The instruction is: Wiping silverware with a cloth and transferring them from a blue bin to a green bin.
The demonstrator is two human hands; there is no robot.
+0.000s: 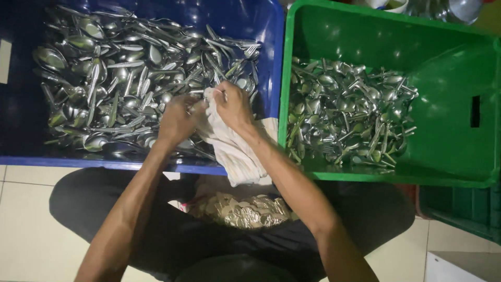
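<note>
My left hand [177, 119] and my right hand [233, 107] are together over the near right part of a blue crate [269, 31] full of steel spoons and forks [115, 78]. Both hands grip a pale cloth [235, 151] that hangs down over the crate's front edge. A piece of cutlery seems wrapped in the cloth between my fingers, mostly hidden. Right of it a green crate [449, 78] holds another heap of steel cutlery [349, 115].
A second green crate [459, 209] sits lower right on the pale tiled floor [26, 219]. Metal ware [443, 8] shows at the top right edge. My dark-clothed lap is below the crates.
</note>
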